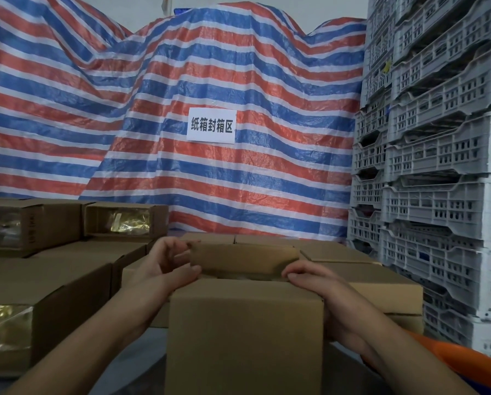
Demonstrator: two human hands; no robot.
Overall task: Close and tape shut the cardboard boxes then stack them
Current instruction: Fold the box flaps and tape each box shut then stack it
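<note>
Both hands, left hand (pixel 167 269) and right hand (pixel 321 289), grip the half-open cardboard box (pixel 244 337), contents unclear.

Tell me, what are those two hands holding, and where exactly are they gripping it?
Both hold the open cardboard box at its top: the left hand on the top left corner by the far flap, the right hand over the top right edge.
</note>
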